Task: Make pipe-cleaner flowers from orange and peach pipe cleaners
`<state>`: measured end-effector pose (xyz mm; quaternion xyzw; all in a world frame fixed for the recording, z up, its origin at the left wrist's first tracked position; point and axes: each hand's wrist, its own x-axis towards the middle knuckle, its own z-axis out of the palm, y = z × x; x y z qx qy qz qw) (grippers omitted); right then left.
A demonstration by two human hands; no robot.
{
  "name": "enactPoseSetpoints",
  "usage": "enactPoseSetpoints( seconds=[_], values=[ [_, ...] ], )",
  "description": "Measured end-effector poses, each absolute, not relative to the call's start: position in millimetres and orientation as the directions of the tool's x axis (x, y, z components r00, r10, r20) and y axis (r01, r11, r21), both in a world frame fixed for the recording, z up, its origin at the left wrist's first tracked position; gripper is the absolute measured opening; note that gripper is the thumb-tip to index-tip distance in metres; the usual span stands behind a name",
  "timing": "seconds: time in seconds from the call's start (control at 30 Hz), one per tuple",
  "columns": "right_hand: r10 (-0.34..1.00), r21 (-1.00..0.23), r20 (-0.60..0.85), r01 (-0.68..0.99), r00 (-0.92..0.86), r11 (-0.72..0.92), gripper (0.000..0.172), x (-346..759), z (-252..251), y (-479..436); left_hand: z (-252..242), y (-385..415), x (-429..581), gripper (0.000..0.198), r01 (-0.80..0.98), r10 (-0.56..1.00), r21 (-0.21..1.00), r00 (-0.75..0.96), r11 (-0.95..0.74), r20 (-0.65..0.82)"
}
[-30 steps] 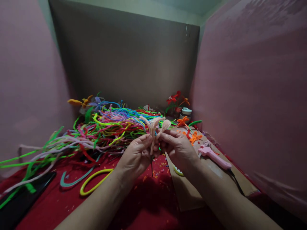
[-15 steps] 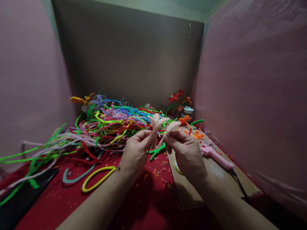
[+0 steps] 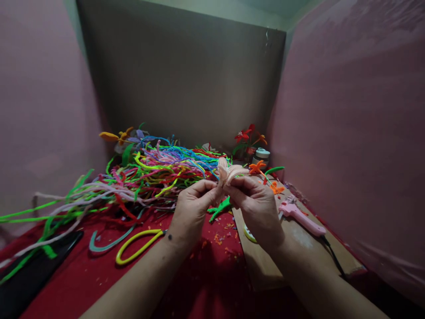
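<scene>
My left hand (image 3: 195,208) pinches the base of a pale pink pipe-cleaner flower (image 3: 222,168) in front of me, above the table. Between the thumb and fingers of my right hand (image 3: 257,206) is a pale pink pipe-cleaner petal (image 3: 239,170), its tip pointing right. The petal's lower end is against the flower's base; my fingertips hide the exact join. Just below my hands lies a piece of green pipe cleaner (image 3: 219,208) on the red cloth (image 3: 199,283).
A heap of coloured pipe cleaners (image 3: 166,168) spreads across the back left. Yellow-handled pliers or scissors (image 3: 133,254) lie left of my wrist. On the right, a pink glue gun (image 3: 302,218) rests on a brown board (image 3: 265,270), with orange flowers (image 3: 257,167) behind. A lidded jar (image 3: 261,156) stands farther back.
My hands have come together. The petal in my right hand has moved left against the flower in my left hand, which has shifted slightly right.
</scene>
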<state>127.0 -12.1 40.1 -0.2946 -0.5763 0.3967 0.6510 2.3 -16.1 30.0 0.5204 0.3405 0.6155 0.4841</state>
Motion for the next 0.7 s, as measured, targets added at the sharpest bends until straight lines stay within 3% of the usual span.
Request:
enactPoseSetpoints(
  seconds=[0.23, 0.43, 0.7],
  values=[
    [0.875, -0.843, 0.484, -0.270, -0.001, 0.466, 0.010, 128, 39, -9, 34, -17, -2, 0.022, -0.149, 0.947, 0.940, 0.051, -0.307, 0.317],
    [0.865, -0.803, 0.501, -0.372, -0.001, 0.465, 0.011, 127, 34, -2, 31, -14, -6, 0.020, -0.176, 0.937, 0.936, 0.121, -0.304, 0.328],
    [0.826, -0.783, 0.560, -0.367, -0.064, 0.502, 0.011, 130, 33, 1, 32, -13, -8, 0.017, -0.213, 0.934, 0.941, 0.190, -0.261, 0.302]
  ],
)
